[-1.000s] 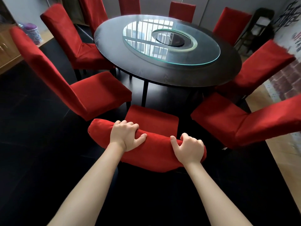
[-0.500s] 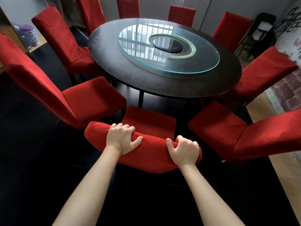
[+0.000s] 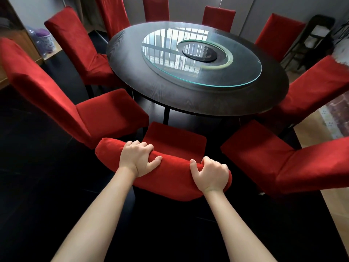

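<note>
Head view: both hands (image 3: 138, 157) grip chair back (image 3: 170, 173), table edge (image 3: 188, 110) near.

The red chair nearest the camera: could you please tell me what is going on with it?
A person stands behind the red chair and holds the top of its backrest with both hands, the left hand toward one end and the right hand near the other. Its seat faces the round dark table, seemingly not tucked under, between the left neighbour chair and the right neighbour chair.

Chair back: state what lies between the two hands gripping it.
Head view: only the bare red chair back lies between the left hand and right hand.
</note>
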The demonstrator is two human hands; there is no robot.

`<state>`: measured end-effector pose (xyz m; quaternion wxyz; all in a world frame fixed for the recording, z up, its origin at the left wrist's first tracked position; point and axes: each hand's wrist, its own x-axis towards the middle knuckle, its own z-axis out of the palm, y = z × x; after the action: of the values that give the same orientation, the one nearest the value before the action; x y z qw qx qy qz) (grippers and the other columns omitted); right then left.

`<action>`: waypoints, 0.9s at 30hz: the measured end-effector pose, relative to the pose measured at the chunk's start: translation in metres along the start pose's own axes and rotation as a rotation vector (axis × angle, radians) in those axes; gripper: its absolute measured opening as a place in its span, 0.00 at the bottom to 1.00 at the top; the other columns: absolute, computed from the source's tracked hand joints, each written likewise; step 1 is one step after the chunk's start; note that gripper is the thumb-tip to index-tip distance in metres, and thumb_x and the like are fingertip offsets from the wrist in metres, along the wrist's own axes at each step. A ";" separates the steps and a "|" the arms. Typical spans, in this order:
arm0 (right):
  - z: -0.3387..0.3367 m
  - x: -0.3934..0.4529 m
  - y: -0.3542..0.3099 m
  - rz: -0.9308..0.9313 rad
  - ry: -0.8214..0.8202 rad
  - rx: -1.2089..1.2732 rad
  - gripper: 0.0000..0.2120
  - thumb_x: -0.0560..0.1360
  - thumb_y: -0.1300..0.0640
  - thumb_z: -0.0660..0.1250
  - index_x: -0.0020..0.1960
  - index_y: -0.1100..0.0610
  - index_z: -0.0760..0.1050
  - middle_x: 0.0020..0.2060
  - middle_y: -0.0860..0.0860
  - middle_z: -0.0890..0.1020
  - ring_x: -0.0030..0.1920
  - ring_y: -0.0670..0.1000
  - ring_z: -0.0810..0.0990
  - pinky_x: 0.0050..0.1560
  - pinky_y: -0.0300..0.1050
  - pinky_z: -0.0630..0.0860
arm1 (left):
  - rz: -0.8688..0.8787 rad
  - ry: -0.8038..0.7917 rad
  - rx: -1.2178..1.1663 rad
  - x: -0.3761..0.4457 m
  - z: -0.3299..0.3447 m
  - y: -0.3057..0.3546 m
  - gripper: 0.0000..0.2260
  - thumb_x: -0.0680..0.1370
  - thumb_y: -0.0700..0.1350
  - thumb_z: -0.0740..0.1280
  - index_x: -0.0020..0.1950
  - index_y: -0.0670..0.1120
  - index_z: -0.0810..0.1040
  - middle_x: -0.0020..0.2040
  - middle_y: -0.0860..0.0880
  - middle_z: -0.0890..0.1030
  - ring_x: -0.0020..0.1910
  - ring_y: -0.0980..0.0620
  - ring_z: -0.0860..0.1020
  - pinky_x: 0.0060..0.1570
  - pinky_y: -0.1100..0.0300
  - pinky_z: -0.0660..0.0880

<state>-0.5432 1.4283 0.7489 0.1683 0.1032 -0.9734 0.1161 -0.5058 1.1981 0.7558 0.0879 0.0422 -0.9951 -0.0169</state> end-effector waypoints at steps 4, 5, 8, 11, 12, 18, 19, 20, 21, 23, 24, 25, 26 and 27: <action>-0.001 0.000 0.000 -0.003 0.022 0.001 0.27 0.71 0.39 0.54 0.26 0.59 0.69 0.20 0.54 0.73 0.20 0.57 0.72 0.30 0.45 0.67 | -0.001 0.005 -0.002 0.000 0.000 0.001 0.32 0.70 0.67 0.46 0.44 0.46 0.80 0.40 0.48 0.81 0.42 0.43 0.78 0.48 0.52 0.68; -0.001 0.000 0.000 -0.005 0.027 0.001 0.27 0.71 0.39 0.54 0.26 0.59 0.69 0.20 0.54 0.73 0.20 0.57 0.72 0.30 0.45 0.67 | -0.001 0.011 -0.003 -0.001 0.000 0.000 0.32 0.70 0.67 0.46 0.43 0.45 0.80 0.40 0.48 0.81 0.42 0.43 0.78 0.47 0.52 0.68; -0.001 0.000 0.000 -0.005 0.038 0.004 0.26 0.71 0.39 0.54 0.26 0.59 0.69 0.20 0.54 0.73 0.20 0.57 0.72 0.31 0.45 0.68 | -0.003 0.020 -0.004 -0.001 0.001 0.000 0.31 0.70 0.67 0.47 0.43 0.45 0.81 0.39 0.48 0.81 0.41 0.43 0.78 0.46 0.52 0.69; -0.002 -0.001 0.000 -0.002 0.021 0.003 0.26 0.71 0.39 0.54 0.26 0.59 0.69 0.20 0.54 0.73 0.20 0.56 0.72 0.31 0.45 0.68 | -0.001 0.018 -0.014 0.000 0.002 0.000 0.31 0.70 0.67 0.48 0.43 0.45 0.81 0.39 0.48 0.81 0.41 0.43 0.78 0.46 0.52 0.69; -0.002 -0.001 0.000 -0.001 0.016 0.003 0.26 0.71 0.40 0.54 0.26 0.59 0.69 0.20 0.54 0.73 0.20 0.56 0.72 0.31 0.45 0.68 | 0.003 0.019 -0.014 -0.001 0.003 0.000 0.31 0.70 0.67 0.48 0.44 0.46 0.81 0.39 0.48 0.81 0.41 0.43 0.78 0.46 0.52 0.69; -0.004 0.000 0.000 0.015 -0.031 0.017 0.27 0.72 0.39 0.52 0.27 0.60 0.69 0.21 0.55 0.74 0.22 0.57 0.73 0.33 0.47 0.70 | 0.010 0.044 -0.027 -0.001 0.004 -0.001 0.30 0.70 0.66 0.49 0.42 0.45 0.81 0.37 0.48 0.81 0.39 0.43 0.78 0.45 0.52 0.69; -0.005 -0.001 -0.001 0.017 -0.056 0.014 0.28 0.72 0.39 0.51 0.28 0.60 0.70 0.22 0.55 0.75 0.23 0.58 0.73 0.34 0.48 0.70 | 0.018 0.039 -0.030 -0.001 0.004 -0.001 0.31 0.70 0.66 0.49 0.42 0.45 0.82 0.37 0.48 0.81 0.39 0.43 0.78 0.45 0.52 0.69; -0.005 -0.003 0.000 0.020 -0.068 0.009 0.28 0.72 0.38 0.50 0.28 0.60 0.70 0.23 0.56 0.75 0.24 0.58 0.74 0.35 0.49 0.70 | 0.026 0.035 -0.034 -0.001 0.004 0.000 0.31 0.70 0.66 0.49 0.43 0.45 0.82 0.38 0.48 0.81 0.39 0.43 0.78 0.45 0.52 0.69; -0.005 -0.003 0.000 0.025 -0.063 0.002 0.29 0.72 0.38 0.50 0.29 0.60 0.70 0.23 0.56 0.76 0.25 0.58 0.74 0.35 0.49 0.70 | 0.026 0.034 -0.032 -0.002 0.005 0.000 0.31 0.70 0.67 0.48 0.43 0.45 0.82 0.38 0.48 0.81 0.40 0.43 0.78 0.45 0.52 0.68; -0.005 -0.003 0.000 0.031 -0.070 -0.001 0.29 0.72 0.38 0.49 0.29 0.60 0.70 0.24 0.56 0.76 0.26 0.59 0.75 0.36 0.49 0.70 | 0.025 0.031 -0.030 -0.002 0.005 0.000 0.31 0.70 0.67 0.48 0.43 0.46 0.81 0.38 0.48 0.81 0.40 0.44 0.78 0.45 0.52 0.68; -0.005 -0.003 0.000 0.035 -0.081 0.001 0.29 0.72 0.38 0.49 0.29 0.60 0.70 0.24 0.56 0.76 0.26 0.59 0.75 0.36 0.49 0.70 | 0.026 0.027 -0.033 -0.001 0.005 -0.001 0.31 0.70 0.67 0.48 0.43 0.46 0.81 0.38 0.48 0.81 0.40 0.44 0.78 0.45 0.52 0.68; -0.006 -0.003 -0.001 0.038 -0.083 -0.001 0.28 0.72 0.38 0.49 0.29 0.60 0.70 0.24 0.56 0.76 0.26 0.59 0.75 0.36 0.49 0.69 | 0.027 0.027 -0.033 -0.001 0.005 -0.001 0.31 0.70 0.67 0.48 0.43 0.46 0.81 0.38 0.48 0.81 0.40 0.44 0.78 0.45 0.52 0.68; -0.006 -0.002 -0.001 0.040 -0.079 -0.006 0.28 0.72 0.39 0.49 0.29 0.60 0.70 0.24 0.56 0.76 0.26 0.59 0.75 0.36 0.49 0.69 | 0.029 0.027 -0.033 -0.001 0.005 -0.002 0.31 0.70 0.67 0.48 0.42 0.46 0.81 0.38 0.48 0.81 0.39 0.44 0.78 0.45 0.52 0.68; -0.006 -0.002 -0.002 0.041 -0.073 -0.012 0.28 0.72 0.39 0.50 0.29 0.60 0.70 0.24 0.56 0.76 0.26 0.59 0.75 0.35 0.49 0.68 | 0.031 0.026 -0.034 -0.001 0.005 -0.002 0.30 0.70 0.67 0.49 0.42 0.46 0.81 0.38 0.48 0.81 0.39 0.44 0.78 0.45 0.52 0.68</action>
<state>-0.5390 1.4286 0.7538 0.1307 0.0862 -0.9816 0.1097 -0.5058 1.1968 0.7509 0.1018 0.0257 -0.9940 -0.0319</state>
